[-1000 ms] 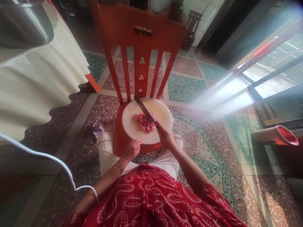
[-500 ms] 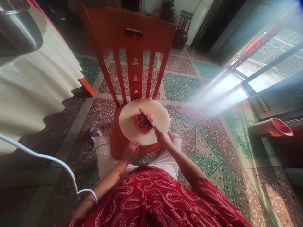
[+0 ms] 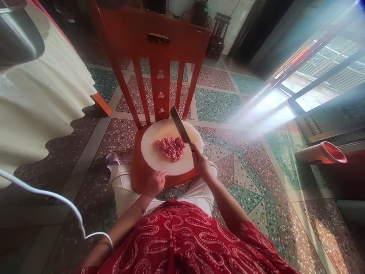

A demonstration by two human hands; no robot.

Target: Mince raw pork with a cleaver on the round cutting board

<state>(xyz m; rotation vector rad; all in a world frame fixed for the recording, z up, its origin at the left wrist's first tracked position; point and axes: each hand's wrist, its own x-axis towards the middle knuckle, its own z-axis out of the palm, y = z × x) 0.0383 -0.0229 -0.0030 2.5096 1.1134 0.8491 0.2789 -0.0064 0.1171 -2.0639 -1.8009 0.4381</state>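
Seen from the head camera, your right hand [image 3: 202, 165] closes around the handle of a broad knife [image 3: 181, 127], its blade reaching forward and to the left from your fist. Just ahead and left of that hand, a mound of minced meat [image 3: 171, 148] lies on a round board [image 3: 151, 133], which rests on the seat of a red chair [image 3: 138, 177] between your knees. The blade crosses close by the mound's right side; whether it touches is hard to tell.

Your left hand [image 3: 156, 183] sits at the board's near rim, nearer your body than the meat, fingers loosely curled; you cannot tell from here whether they pinch the edge or merely lie beside it.

The knife looks stiff and fairly heavy toward its tip, best held by the handle close to the blade, clear of the edge. The meat is likely soft, moist and slippery, apt to smear or crumble, and better lifted on the flat of the blade than pinched. The board looks thick and weighty, and its rim offers the surest hold.
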